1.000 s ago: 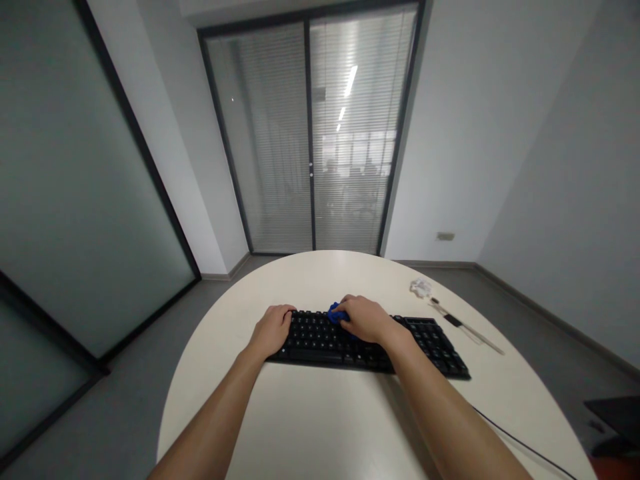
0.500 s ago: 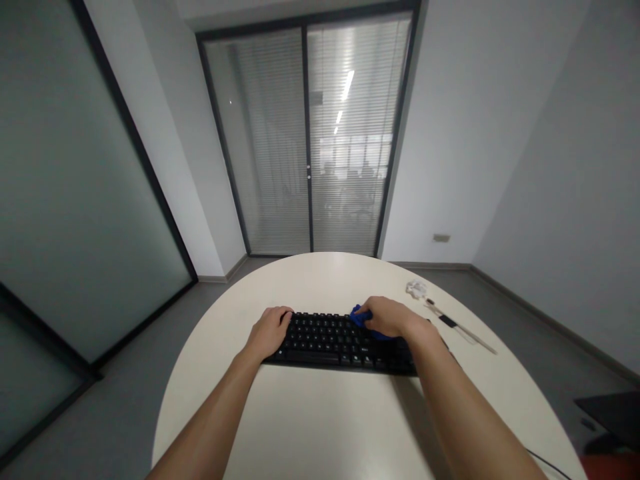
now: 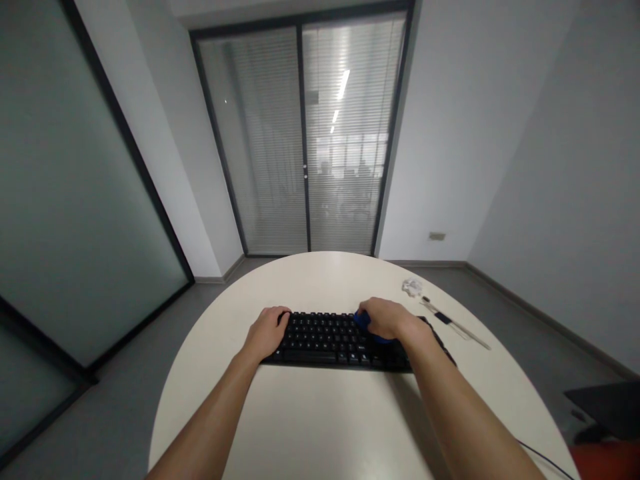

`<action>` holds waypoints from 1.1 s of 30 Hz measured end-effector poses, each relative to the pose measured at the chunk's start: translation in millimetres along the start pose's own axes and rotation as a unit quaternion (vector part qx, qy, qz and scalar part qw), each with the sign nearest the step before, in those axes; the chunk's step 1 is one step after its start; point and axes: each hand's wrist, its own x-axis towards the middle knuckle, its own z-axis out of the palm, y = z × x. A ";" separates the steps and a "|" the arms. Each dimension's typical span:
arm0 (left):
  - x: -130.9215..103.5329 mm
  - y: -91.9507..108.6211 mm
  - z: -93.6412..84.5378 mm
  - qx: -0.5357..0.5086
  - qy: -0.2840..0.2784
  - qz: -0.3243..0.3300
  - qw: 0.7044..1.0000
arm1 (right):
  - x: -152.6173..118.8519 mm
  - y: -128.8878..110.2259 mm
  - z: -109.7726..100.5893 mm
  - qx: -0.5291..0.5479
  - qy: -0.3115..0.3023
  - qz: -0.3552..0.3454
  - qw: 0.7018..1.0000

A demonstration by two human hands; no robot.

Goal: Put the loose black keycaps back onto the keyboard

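A black keyboard (image 3: 320, 339) lies flat on the round cream table (image 3: 300, 413), its long side facing me. Around its left end, my left hand (image 3: 266, 332) is closed, with the thumb at the upper left corner. My right hand (image 3: 387, 319) presses a bunched blue cloth (image 3: 362, 321) onto the upper right part of the keys. Much of the cloth is hidden under the fingers and palm. The right hand and forearm also cover part of the keyboard's right side.
Toward the table's right edge lie a crumpled whitish piece (image 3: 412, 287) and a thin brush-like stick (image 3: 463, 328) with a black band. A dark cable (image 3: 543, 457) runs at the lower right. Beyond the table stands a glass door (image 3: 305, 147) with blinds.
My right hand has slid the blue cloth slightly to the right over the keys, and less of the cloth shows. My left hand stays on the keyboard's left end. The view has shifted slightly.
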 end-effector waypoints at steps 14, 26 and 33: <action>-2.1 6.0 -1.9 0.001 -0.002 -0.003 1.000 | -27.4 -9.8 37.9 -0.025 0.114 -0.025 0.993; -1.8 3.0 -0.4 0.001 -0.005 -0.005 1.000 | -42.2 11.6 48.0 0.110 0.177 -0.163 0.964; -3.0 5.8 -2.8 0.001 -0.001 -0.005 1.000 | -47.0 14.5 39.7 0.144 0.140 -0.225 0.954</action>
